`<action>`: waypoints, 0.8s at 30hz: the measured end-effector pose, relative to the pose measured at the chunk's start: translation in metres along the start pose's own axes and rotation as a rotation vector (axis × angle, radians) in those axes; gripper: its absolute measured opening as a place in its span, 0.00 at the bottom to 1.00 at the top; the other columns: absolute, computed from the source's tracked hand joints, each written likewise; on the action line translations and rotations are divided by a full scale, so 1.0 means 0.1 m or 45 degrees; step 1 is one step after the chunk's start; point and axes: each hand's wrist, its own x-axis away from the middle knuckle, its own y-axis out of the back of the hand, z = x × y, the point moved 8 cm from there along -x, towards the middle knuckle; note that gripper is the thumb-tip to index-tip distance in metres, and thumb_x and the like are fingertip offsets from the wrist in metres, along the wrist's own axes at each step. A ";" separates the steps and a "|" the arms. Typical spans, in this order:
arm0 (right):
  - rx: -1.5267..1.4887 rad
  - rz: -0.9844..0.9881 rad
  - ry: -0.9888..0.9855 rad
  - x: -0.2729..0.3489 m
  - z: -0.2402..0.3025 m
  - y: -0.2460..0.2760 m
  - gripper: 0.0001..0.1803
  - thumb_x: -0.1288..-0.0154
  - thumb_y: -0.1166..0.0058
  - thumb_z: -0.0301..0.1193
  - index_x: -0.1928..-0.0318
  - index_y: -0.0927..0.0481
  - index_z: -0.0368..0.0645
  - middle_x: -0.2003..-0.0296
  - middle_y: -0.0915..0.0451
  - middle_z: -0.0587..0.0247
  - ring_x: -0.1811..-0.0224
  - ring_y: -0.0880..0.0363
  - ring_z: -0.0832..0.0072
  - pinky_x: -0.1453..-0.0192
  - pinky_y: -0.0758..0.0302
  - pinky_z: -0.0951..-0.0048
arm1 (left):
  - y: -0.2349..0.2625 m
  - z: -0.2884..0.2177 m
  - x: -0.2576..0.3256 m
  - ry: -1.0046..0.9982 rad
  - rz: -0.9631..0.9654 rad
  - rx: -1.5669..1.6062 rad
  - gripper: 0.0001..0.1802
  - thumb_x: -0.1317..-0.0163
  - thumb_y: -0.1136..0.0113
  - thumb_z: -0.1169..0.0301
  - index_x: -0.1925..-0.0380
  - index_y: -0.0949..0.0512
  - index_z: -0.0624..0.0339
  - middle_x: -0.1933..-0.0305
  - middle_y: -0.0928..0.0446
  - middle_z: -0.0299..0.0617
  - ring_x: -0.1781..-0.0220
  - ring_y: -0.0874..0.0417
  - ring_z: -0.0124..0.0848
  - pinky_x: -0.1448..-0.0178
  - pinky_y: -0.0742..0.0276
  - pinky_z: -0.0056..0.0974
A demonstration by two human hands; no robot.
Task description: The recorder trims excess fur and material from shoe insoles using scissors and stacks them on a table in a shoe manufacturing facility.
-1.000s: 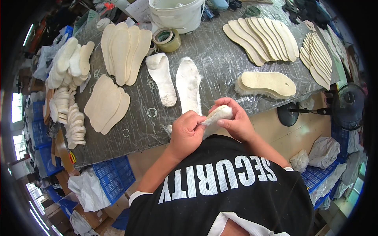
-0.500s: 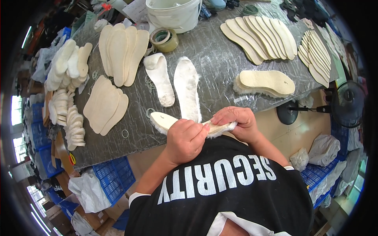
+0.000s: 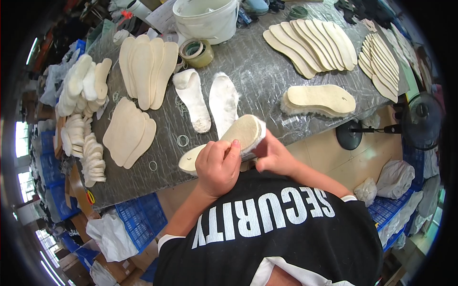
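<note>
My left hand (image 3: 218,164) is closed round the middle of a fleece-lined insole (image 3: 244,129), thumb pressed on its smooth cream face. One end tilts up toward my right hand (image 3: 277,155), and the other end sticks out to the left over the table edge. My right hand grips the raised end at its white fleece edge; its fingers are partly hidden behind the insole. Just beyond lie a white fluffy insole (image 3: 223,101), partly covered by the held one, and a second white insole (image 3: 192,102) with a curled-up end.
Cream insoles lie fanned out at left (image 3: 149,71) and far right (image 3: 312,47). A stacked insole pair (image 3: 322,98) rests near the table's right edge. Tape rolls (image 3: 198,52) and a white bucket (image 3: 207,21) stand at the back. A black fan (image 3: 422,121) is at right.
The held insole's right end has been tipped up, showing its cream face. My right hand has moved slightly left and down, from along the edge to behind the raised end.
</note>
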 end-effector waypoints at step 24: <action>-0.157 -0.196 -0.069 -0.59 -0.16 0.04 0.12 0.36 0.44 0.25 0.53 0.21 0.36 0.60 0.18 0.65 0.57 0.22 0.79 0.48 0.26 0.73 | -0.19 0.91 0.35 1.139 -0.012 1.119 0.08 0.40 0.35 0.72 0.72 0.23 0.65 0.75 0.24 0.31 0.73 0.30 0.16 0.69 0.32 0.26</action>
